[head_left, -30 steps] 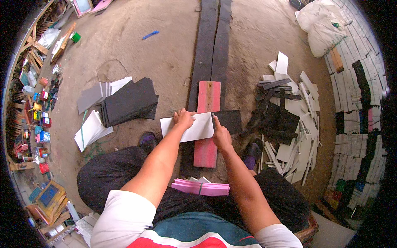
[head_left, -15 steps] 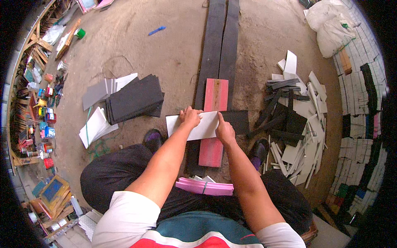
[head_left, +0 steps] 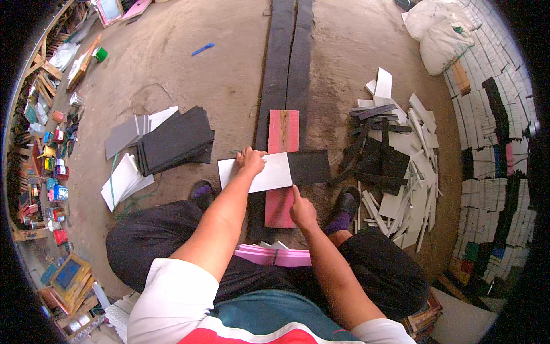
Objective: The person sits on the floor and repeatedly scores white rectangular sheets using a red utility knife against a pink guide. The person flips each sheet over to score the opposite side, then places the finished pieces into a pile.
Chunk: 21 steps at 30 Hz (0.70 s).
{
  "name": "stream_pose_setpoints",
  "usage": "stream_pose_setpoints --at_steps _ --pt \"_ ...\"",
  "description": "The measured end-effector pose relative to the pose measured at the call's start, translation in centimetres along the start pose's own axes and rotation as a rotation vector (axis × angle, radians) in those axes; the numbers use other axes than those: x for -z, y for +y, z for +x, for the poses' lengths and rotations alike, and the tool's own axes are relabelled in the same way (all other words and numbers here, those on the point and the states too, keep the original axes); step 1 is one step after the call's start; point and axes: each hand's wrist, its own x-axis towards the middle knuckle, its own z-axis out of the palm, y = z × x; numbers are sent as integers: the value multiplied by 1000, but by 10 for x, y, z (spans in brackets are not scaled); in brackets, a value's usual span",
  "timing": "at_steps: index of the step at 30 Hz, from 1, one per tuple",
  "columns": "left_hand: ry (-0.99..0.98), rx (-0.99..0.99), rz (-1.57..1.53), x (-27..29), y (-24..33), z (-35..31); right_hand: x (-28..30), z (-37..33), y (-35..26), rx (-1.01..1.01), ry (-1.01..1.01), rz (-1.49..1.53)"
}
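Observation:
A white rectangular sheet [head_left: 269, 174] lies over a black sheet [head_left: 310, 167], whose right part shows beyond the white edge. Both rest across a pink board [head_left: 281, 207] with a worn brown strip along its middle. My left hand [head_left: 251, 163] presses down on the white sheet, fingers spread and slightly bent. At the white sheet's lower right corner is my right hand [head_left: 303, 212], its index finger stretched toward the edge and the other fingers curled in. Whatever those curled fingers may hold is too small or hidden to make out.
Long black planks [head_left: 280, 54] run under the pink board. Stacked black sheets [head_left: 177, 140] and white sheets [head_left: 127, 180] lie left; scattered offcuts [head_left: 421, 166] lie right. Pink pieces [head_left: 274, 256] sit near my lap. A blue pen-like object [head_left: 203, 49] lies on the floor.
My right hand has slid toward me along the white sheet's right edge, from its upper corner to the lower one. My left hand stays pressed on the sheet. The whole view has shifted slightly.

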Motion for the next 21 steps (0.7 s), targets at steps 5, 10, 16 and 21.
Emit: stream_pose_setpoints --at_steps 5,10,16,21 --pt "24 -17 -16 -7 -6 5 -7 -17 10 -19 17 14" --pt "17 -47 -21 -11 -14 6 9 -22 26 -6 84 117" --pt "-54 -62 -66 -8 -19 8 4 7 22 81 205 358" --pt "-78 -59 -62 -9 -18 9 -36 41 23 61 139 466"
